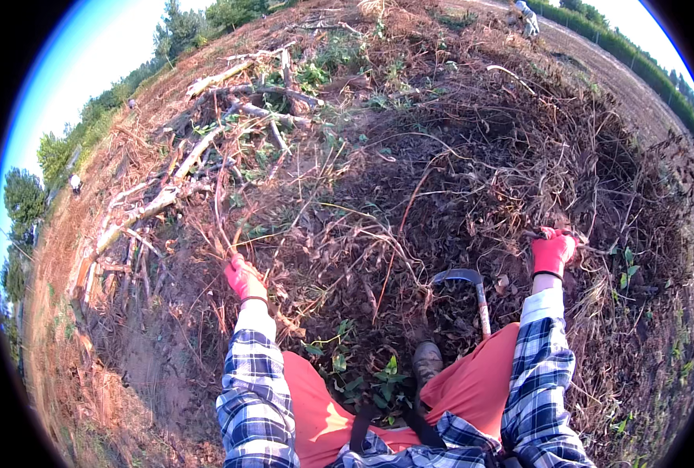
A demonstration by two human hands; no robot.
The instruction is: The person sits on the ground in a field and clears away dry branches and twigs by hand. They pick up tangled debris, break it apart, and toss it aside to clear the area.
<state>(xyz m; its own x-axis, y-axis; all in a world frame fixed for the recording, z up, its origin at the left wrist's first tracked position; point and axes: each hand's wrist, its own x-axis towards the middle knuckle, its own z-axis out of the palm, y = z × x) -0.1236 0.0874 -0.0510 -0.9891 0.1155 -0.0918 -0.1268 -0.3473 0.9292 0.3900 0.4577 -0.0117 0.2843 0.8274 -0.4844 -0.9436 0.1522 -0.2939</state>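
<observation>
My left hand (pixel 245 278), in a red glove, is closed around a bunch of thin dry stems (pixel 223 219) that stick up and away from it. Farther right, my right hand (pixel 554 251), gloved alike, grips a dark dry stem (pixel 592 250) at the edge of a heap of withered vines (pixel 510 193). Between the two, nearer the right hand, a sickle (pixel 459 275) lies on the dead leaves. Its curved blade points left, and its worn handle runs down to my right knee. Tangled dry stalks (pixel 358 240) cover the ground between my hands.
Cut branches and logs (pixel 159 202) are piled at the left. Green leafy plants (pixel 388 377) grow between my legs, beside my boot (pixel 427 362). Far off at the upper right, a person (pixel 528 20) bends over near a bare field strip (pixel 610 64). Trees line the left.
</observation>
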